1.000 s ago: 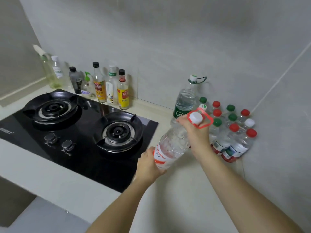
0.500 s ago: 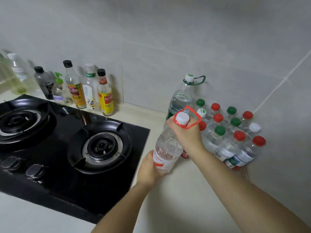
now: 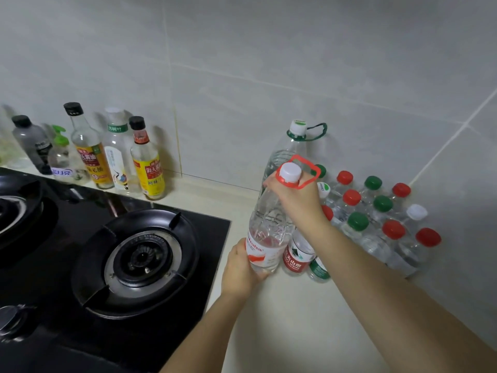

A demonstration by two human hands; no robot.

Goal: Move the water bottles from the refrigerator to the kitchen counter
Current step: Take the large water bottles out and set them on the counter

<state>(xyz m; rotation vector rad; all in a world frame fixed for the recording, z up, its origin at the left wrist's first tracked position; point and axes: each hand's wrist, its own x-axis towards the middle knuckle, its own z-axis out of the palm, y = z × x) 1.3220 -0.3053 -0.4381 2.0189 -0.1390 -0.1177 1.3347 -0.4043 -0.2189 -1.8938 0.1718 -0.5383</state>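
Observation:
A large clear water bottle (image 3: pixel 269 227) with a white cap, a red carry ring and a red-and-white label stands nearly upright at the cream counter (image 3: pixel 290 319), just right of the hob. My right hand (image 3: pixel 298 200) grips its neck below the cap. My left hand (image 3: pixel 239 270) holds its base from the left. Behind it stands a bigger bottle with a green handle (image 3: pixel 293 146). To the right, several small water bottles (image 3: pixel 382 219) with red, green and white caps stand packed in the corner.
A black two-burner gas hob (image 3: pixel 134 254) fills the left, its knobs at the lower left. Several sauce and oil bottles (image 3: pixel 118 157) line the tiled wall behind it. Tiled walls close the back and the right side.
Both hands have brought the large bottle from tilted to nearly upright and lowered it toward the counter beside the small bottles. The view has shifted right.

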